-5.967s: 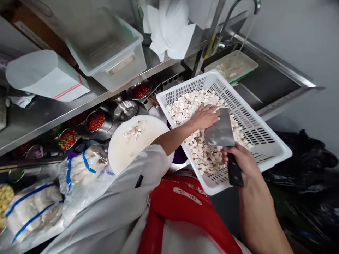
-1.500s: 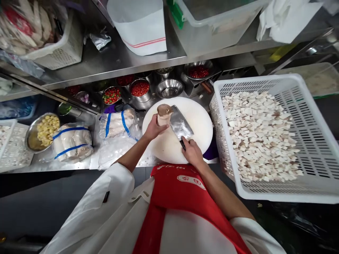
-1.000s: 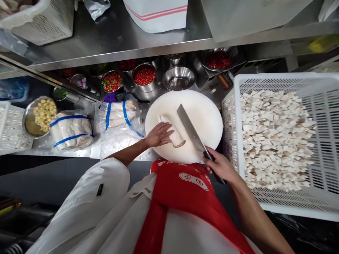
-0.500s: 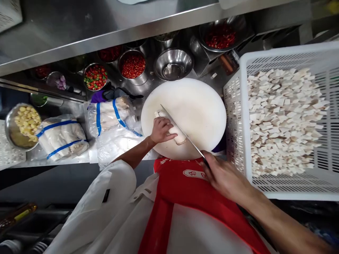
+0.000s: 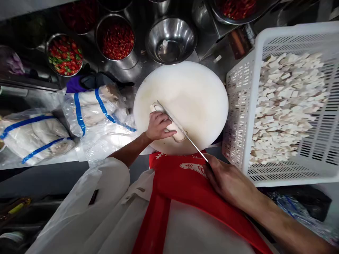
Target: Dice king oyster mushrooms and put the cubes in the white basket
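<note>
A thick white king oyster mushroom (image 5: 178, 135) lies slantwise on the round white cutting board (image 5: 203, 95). My left hand (image 5: 159, 126) rests on it from the left, fingers curled over it and thumb stretched along it. In my right hand (image 5: 225, 176) is the handle of a kitchen knife (image 5: 191, 141), mostly hidden by the fingers. Its blade runs diagonally up-left along the mushroom's right side, close to my left fingertips. Whether the edge has entered the mushroom I cannot tell.
To the right stands a white slotted basket (image 5: 256, 95) with many cut white pieces (image 5: 288, 102). Taped bags of whole mushrooms (image 5: 91, 109) lie left. Behind the board are a steel bowl (image 5: 185, 35), a pot of chopped red chillies (image 5: 118, 42) and a container of mixed chillies (image 5: 66, 58).
The camera view has shifted and come closer to the board. Both hands, the knife and the mushroom keep nearly the same arrangement on the board.
</note>
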The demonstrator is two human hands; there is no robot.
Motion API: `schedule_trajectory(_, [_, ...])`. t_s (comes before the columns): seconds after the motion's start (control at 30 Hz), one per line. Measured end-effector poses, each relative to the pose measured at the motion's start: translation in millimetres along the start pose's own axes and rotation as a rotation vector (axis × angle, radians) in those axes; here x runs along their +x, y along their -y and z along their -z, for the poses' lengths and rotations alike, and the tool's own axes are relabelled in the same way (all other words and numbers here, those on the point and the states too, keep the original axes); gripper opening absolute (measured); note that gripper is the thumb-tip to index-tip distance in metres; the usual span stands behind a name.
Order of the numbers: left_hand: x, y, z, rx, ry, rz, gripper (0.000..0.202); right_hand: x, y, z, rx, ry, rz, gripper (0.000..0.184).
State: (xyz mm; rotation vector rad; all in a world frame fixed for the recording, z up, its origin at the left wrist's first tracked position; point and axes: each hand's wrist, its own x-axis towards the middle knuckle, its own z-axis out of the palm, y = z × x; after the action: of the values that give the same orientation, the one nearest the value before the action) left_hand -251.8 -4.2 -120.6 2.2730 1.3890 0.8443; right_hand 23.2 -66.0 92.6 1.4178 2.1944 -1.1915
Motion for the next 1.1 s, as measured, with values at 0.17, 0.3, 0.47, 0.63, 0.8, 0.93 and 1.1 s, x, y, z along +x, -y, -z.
schedule_trajectory(0.17, [-0.6,1.9,-2.6,0.034,-0.097,-0.097,0.054,35.0,8.1,6.1,-0.035,0.048,-0.006,0.029])
schedule_trajectory(0.3, [0.4,2.1,1.9,0.041,-0.037,-0.067,0.054,77.9,16.9,9.8,-0.056,0.05,-0.001,0.02])
schedule_trajectory(0.47, [2.4,2.3,3.5,0.04,-0.112,-0.119,0.052,48.3,15.5,19.9,-0.041,0.118,-0.032,0.02])
schedule_trajectory(0.63, [1.6,3.3,3.0,0.056,-0.106,-0.147,0.051,47.0,-2.9,-13.5,-0.031,0.179,-0.103,0.024])
schedule_trajectory(0.8, [-3.4,3.1,17.3,0.11,-0.01,-0.142,0.049,97.4,-10.9,-42.4,-0.025,0.036,-0.016,0.021])
schedule_trajectory(0.93, [-5.3,4.4,27.0,0.131,-0.025,-0.181,0.046,82.8,-5.9,-25.5,-0.02,-0.068,0.028,0.019])
schedule_trajectory(1.1, [-3.1,8.3,23.8,0.125,-0.138,-0.246,0.048,34.2,7.7,-5.7,-0.07,-0.108,0.031,0.017])
